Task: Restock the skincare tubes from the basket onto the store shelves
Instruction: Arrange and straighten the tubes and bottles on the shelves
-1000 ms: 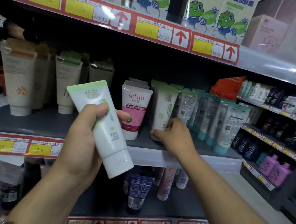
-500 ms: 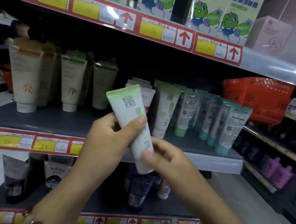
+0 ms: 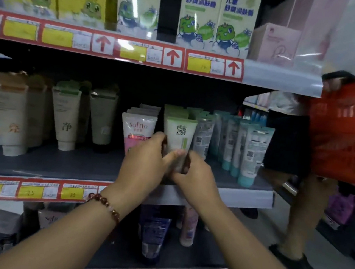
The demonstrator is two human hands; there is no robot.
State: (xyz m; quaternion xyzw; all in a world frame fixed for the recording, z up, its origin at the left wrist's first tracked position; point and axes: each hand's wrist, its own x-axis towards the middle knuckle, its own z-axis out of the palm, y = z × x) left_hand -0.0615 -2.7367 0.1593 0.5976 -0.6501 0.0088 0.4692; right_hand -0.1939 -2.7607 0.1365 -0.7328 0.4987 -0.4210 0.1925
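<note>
Up close, grey store shelf [image 3: 59,164] (red price strips), both hands [image 3: 145,164] [image 3: 195,179] pinching an upright white-green tube [image 3: 179,139].

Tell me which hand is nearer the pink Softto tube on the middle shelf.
Left. The left hand lies right in front of the pink tube, covering its lower part. The right hand sits further right, beyond the green-and-white tube.

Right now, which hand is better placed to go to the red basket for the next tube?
Probably the right hand. The red basket is on the right, nearer to it. The left hand lies farther away, beside the white-green tube that both hands hold.
</note>
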